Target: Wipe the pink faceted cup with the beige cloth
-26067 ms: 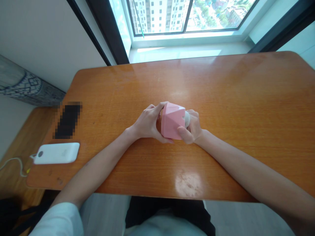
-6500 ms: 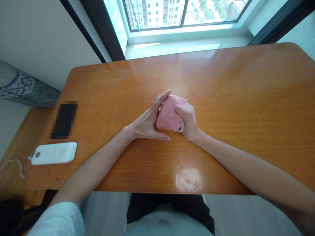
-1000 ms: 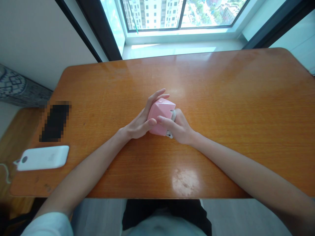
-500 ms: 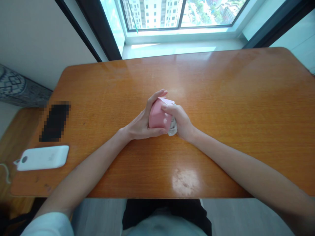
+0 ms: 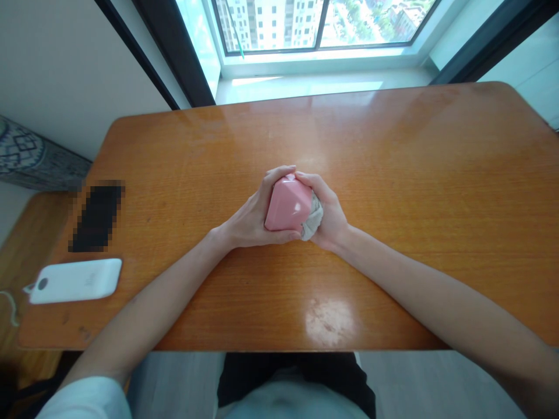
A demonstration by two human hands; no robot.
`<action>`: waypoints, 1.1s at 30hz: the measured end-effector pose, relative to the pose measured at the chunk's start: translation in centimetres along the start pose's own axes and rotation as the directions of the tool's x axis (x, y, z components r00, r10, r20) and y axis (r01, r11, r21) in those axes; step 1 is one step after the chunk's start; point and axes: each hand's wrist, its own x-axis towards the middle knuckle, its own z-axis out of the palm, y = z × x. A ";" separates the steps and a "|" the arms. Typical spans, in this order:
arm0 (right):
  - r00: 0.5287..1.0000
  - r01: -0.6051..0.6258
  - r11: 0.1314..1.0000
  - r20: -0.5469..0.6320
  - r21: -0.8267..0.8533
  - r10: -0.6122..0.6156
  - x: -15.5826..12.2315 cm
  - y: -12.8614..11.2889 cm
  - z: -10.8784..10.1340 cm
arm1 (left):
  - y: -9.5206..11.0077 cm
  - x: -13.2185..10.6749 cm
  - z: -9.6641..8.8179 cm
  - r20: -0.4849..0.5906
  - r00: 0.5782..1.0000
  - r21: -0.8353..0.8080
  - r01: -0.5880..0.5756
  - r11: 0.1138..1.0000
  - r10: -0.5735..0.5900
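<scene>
Between my hands, over the middle of the table, is a small glossy pink object (image 5: 288,205) with rounded corners; its exact kind I cannot make out. My left hand (image 5: 251,218) wraps around its left side, thumb along the near edge and fingers over the far edge. A crumpled grey-white cloth (image 5: 312,219) is bunched in my right hand (image 5: 331,212), against the object's right side. The right fingertips reach the object's far edge, close to the left fingertips. The palm side of the right hand is hidden.
The wooden table (image 5: 414,221) stretches out on both sides. At its left lie a blurred-out dark rectangle (image 5: 96,216) and a white, rounded, flat device (image 5: 77,281) with a cord loop. A window (image 5: 321,29) lies beyond the far edge.
My right thumb has moved off the top of the pink object, and the right fingers now lie at its far edge. The object has turned, showing more of its smooth face; more cloth shows.
</scene>
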 end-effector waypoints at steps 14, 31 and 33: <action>0.962 -0.159 0.957 -0.179 0.241 0.205 -1.5 1.4 0.9 | -0.1 0.2 -0.1 0.024 0.996 0.006 -0.082 0.997 0.082; 0.915 0.404 0.832 0.192 -0.381 -0.356 -1.8 1.3 0.1 | 0.2 -0.4 -0.5 0.126 0.991 -0.257 0.079 0.963 -0.048; 0.851 0.525 0.711 0.305 -0.469 -0.427 -1.5 1.3 -0.3 | 0.2 -0.3 -0.6 0.127 0.991 -0.256 0.075 0.964 -0.044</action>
